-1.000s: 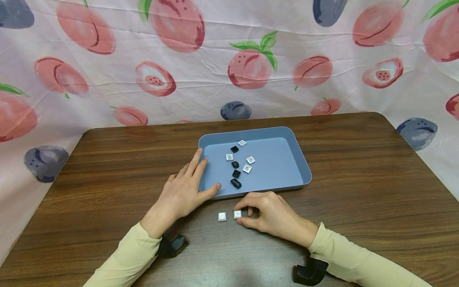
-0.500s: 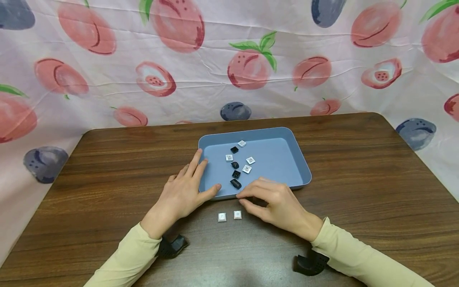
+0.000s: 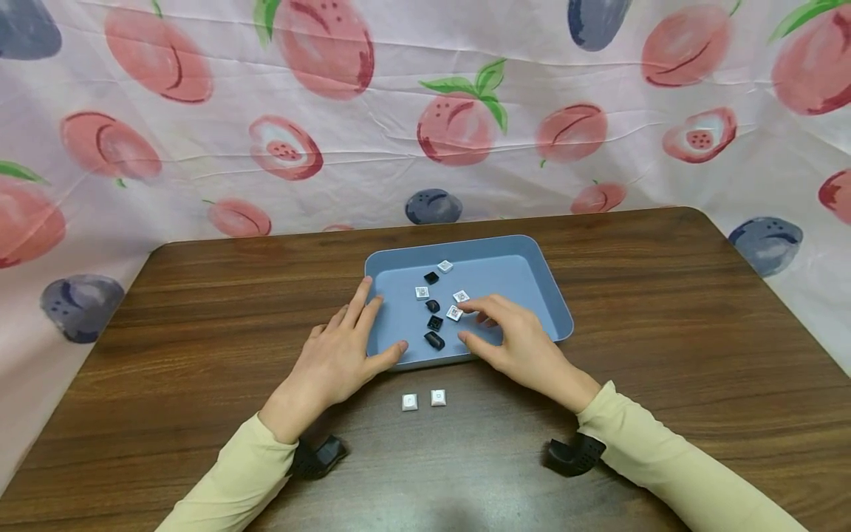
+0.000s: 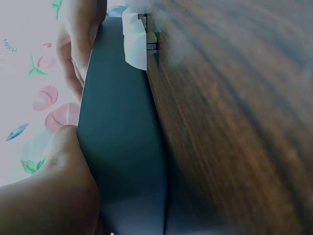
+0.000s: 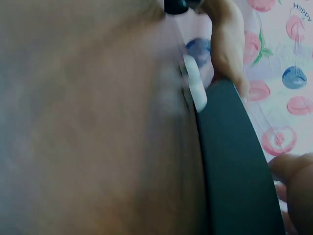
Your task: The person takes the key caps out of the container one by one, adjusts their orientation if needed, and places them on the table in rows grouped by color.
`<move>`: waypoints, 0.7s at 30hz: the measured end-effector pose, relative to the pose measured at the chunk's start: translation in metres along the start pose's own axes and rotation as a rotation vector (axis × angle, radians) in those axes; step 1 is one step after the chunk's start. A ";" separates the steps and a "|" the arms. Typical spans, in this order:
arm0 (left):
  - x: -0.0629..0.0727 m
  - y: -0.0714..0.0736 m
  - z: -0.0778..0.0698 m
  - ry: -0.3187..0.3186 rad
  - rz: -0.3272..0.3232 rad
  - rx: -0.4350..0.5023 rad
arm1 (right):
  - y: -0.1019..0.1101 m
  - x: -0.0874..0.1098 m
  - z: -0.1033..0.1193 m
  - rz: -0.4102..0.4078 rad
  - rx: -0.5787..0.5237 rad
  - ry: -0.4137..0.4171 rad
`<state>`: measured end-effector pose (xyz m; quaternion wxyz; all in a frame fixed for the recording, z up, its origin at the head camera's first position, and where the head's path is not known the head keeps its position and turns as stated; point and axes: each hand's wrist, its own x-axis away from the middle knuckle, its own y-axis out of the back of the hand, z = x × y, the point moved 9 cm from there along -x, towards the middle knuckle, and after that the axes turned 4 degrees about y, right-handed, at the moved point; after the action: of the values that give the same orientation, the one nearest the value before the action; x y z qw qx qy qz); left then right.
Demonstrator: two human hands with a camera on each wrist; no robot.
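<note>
My left hand [image 3: 339,343] rests with spread fingers at the left front corner of the blue tray [image 3: 558,303]. Over the tray's front rim reaches my right hand [image 3: 515,336], thumb and forefinger apart beside a white keycap [image 3: 454,313]; I cannot tell whether the forefinger touches it. Another white keycap [image 3: 461,296] lies just behind it. Two white keycaps stand side by side on the table in front of the tray, a left one [image 3: 409,402] and a right one [image 3: 438,397]. In the right wrist view they appear as white shapes [image 5: 195,83] beside the tray wall.
More keycaps lie in the tray's left half: white ones [image 3: 422,293] and several black ones [image 3: 434,340]. The wooden table [image 3: 665,332] extends around the tray. A fruit-patterned cloth [image 3: 372,162] hangs behind the table.
My right hand has left the right-hand white keycap on the table, moved up over the front rim and spread its thumb and forefinger inside the tray. My left hand has stayed put.
</note>
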<state>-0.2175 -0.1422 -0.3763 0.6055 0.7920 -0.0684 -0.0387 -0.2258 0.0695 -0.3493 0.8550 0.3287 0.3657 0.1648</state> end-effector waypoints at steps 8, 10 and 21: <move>-0.001 -0.002 0.000 0.000 0.014 0.000 | -0.007 -0.004 -0.004 0.085 0.056 -0.053; -0.001 -0.002 0.001 0.001 0.021 -0.004 | -0.010 -0.005 -0.002 0.123 0.068 -0.021; -0.003 -0.002 0.001 -0.004 0.026 -0.009 | -0.012 -0.021 -0.014 0.321 0.045 -0.004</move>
<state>-0.2209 -0.1419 -0.3789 0.6096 0.7880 -0.0796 -0.0327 -0.2497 0.0554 -0.3540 0.8110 0.4021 0.3103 0.2904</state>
